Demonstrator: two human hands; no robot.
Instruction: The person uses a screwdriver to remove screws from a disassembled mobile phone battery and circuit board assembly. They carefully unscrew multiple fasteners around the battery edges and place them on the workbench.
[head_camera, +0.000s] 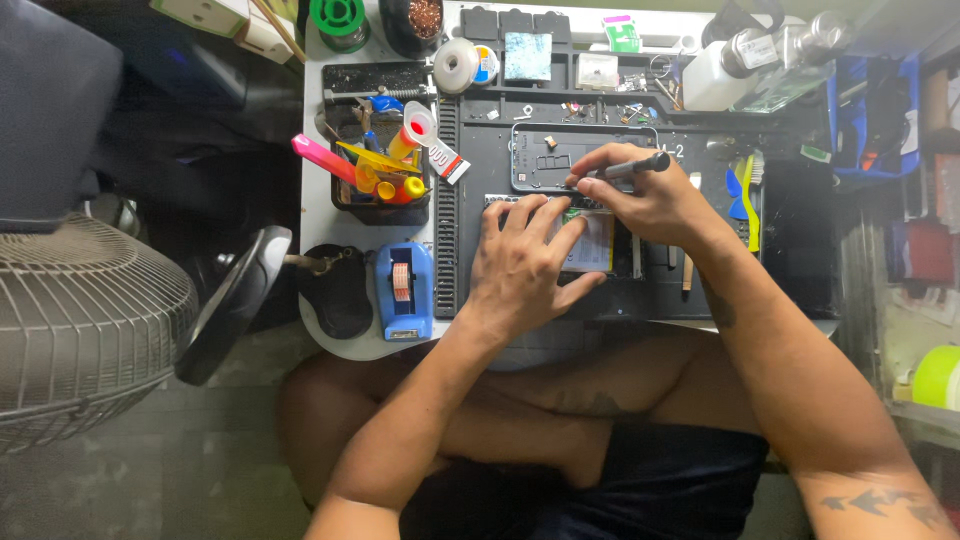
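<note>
Left hand (527, 262): lies flat, fingers spread, pressing on the opened phone (590, 240).
Right hand (650, 200): pinches a dark screwdriver (632, 168), tip down at the phone's far edge.
Opened phone: middle of the dark work mat (480, 130), mostly under both hands.
Back cover (550, 155): just beyond the phone, touching the right fingers.
Tape dispenser (404, 290): blue, left of the mat.
Tool holder (375, 175): far left, full of bright tools.

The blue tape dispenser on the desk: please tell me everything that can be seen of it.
The blue tape dispenser looks like plastic, with a rounded body. A roll of pale tape sits in its central slot, seen from above. It stands upright on the white desk, near the front edge, between a black oval pad and the dark work mat. The left hand is close by, not touching it.
</note>
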